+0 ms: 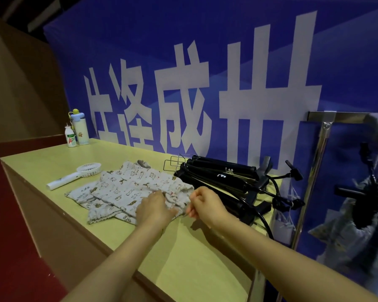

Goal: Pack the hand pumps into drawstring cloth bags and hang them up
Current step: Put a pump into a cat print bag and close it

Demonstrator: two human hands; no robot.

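A pile of printed drawstring cloth bags [129,188] lies on the pale table [194,258]. My left hand [155,208] presses down on the near edge of the top bag. My right hand [207,203] pinches a thin drawstring at that bag's mouth, fingers curled. Several black hand pumps [223,173] with hoses are heaped just behind and to the right of my right hand. At the far right, packed bags [358,216] hang from a metal rack [323,136].
A white hand-held fan [74,175] lies left of the bags. A flask [80,127] and a small bottle [70,136] stand at the table's far left corner. A blue banner wall backs the table. The table's front edge drops to a red floor.
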